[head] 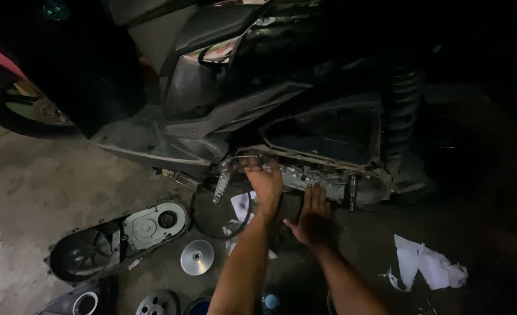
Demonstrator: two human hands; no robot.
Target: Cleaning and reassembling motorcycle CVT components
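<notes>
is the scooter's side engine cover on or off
Off: the long grey metal cover lies on the concrete floor, and both hands reach into the exposed engine case.

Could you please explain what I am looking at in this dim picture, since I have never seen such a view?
This is one picture from a camera worn on a person's head, looking down at their own bare arms. In front of them stands a scooter with its side cover removed, so the engine case is open. The left hand reaches up to the front edge of that opening; what it grips is too dark to tell. The right hand lies flat, fingers spread, just below the case. On the concrete floor lie the removed side cover, a rubber belt, a shiny round pulley disc and a crumpled white rag.
</notes>
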